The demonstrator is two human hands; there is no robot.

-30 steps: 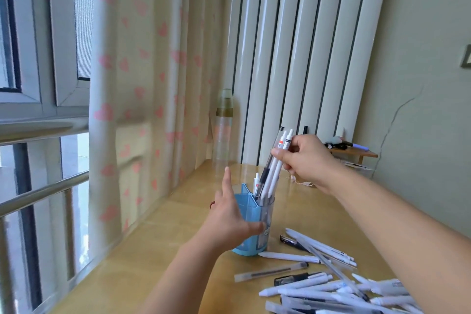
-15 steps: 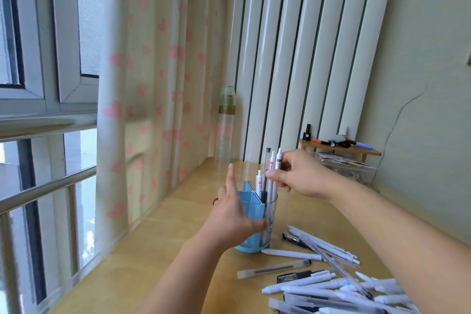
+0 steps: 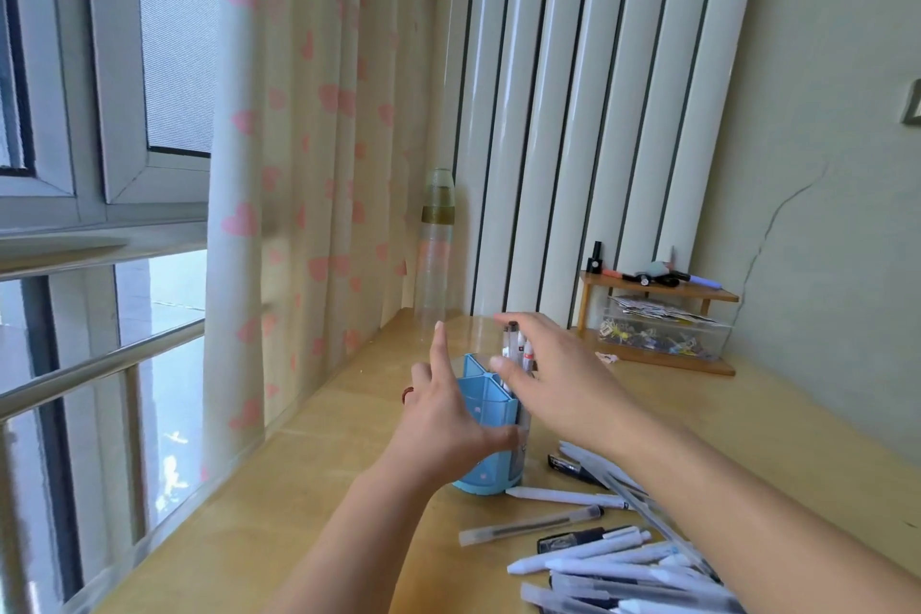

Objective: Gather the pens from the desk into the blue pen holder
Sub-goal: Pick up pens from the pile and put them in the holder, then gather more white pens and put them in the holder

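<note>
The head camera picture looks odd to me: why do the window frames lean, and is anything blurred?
Head view: the wide-angle lens bows and tilts the window frame and wall panels; daylight from the window washes the curtain; the right hand over the blue pen holder is motion-smeared.

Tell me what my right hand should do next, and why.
Probably bring the right hand back to the loose pens on the desk and pick up more: its fingers are spread, pens stand in the blue pen holder, which the left hand grips.

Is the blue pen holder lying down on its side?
No, the blue pen holder stands upright on the desk, steadied by the left hand, with pens sticking up from it.
</note>
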